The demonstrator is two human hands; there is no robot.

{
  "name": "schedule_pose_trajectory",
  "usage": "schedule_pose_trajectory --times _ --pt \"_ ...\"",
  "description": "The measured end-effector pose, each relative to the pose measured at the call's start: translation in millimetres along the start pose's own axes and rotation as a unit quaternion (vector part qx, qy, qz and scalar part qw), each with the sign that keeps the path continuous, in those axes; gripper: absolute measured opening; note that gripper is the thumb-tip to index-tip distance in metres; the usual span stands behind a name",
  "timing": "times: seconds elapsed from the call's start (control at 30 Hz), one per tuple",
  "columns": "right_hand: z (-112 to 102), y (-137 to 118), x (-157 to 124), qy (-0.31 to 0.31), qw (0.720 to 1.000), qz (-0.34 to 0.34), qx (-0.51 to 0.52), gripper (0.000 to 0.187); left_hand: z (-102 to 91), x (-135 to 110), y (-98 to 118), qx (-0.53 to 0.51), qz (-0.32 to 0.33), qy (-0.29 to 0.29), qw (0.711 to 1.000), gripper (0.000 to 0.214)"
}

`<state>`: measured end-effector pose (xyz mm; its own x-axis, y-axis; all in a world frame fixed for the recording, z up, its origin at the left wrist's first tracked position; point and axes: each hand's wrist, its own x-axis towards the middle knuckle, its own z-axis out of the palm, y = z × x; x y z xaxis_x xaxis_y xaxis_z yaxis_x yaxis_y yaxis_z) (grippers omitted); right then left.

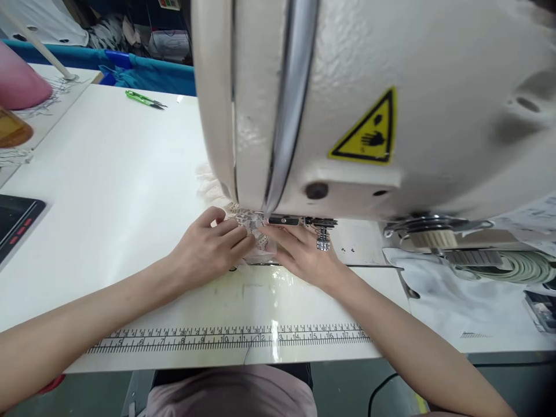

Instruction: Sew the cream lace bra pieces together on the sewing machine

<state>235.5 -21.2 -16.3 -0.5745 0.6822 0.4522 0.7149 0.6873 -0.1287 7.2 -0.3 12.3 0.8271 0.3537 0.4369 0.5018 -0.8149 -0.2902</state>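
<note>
A cream sewing machine head [373, 104] fills the upper right of the view. Under its needle end lies a strip of pale lace trim [256, 231], trailing back to the left behind the machine. My left hand [208, 249] rests on the table with its fingers pinched together on the lace. My right hand [304, 255] lies flat beside it, fingers stretched out and pressing the lace down just in front of the presser foot [284, 220]. The needle itself is hidden by the machine head.
White sewing table [113, 185] with a printed ruler [230, 337] along its front edge. Green thread snips [143, 99] lie at the back. A dark control panel [15, 223] sits at the left edge, a pink object [19, 84] at far left. Warning sticker [368, 132] on the machine.
</note>
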Motion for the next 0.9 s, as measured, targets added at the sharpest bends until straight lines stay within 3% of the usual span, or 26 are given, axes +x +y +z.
schedule_pose_trajectory --times 0.1,0.2,0.3,0.67,0.9 --pt "3 2 0 -0.018 0.999 -0.023 0.025 0.024 -0.3 0 1 0.008 -0.007 0.013 1.0 0.028" --pt "2 3 2 0.018 0.998 -0.046 0.043 0.023 3.4 -1 4 -0.007 -0.022 0.024 0.999 0.027" --pt "0 4 3 0.041 0.997 -0.056 0.046 0.02 9.0 -3 6 -0.051 -0.031 0.005 0.998 0.031" --pt "5 6 3 0.013 0.996 -0.075 0.047 0.019 16.0 -8 6 -0.085 -0.024 -0.032 0.996 0.033" --pt "-13 -1 9 0.018 0.998 -0.053 -0.017 0.018 16.6 -7 8 -0.068 -0.026 -0.027 0.997 0.031"
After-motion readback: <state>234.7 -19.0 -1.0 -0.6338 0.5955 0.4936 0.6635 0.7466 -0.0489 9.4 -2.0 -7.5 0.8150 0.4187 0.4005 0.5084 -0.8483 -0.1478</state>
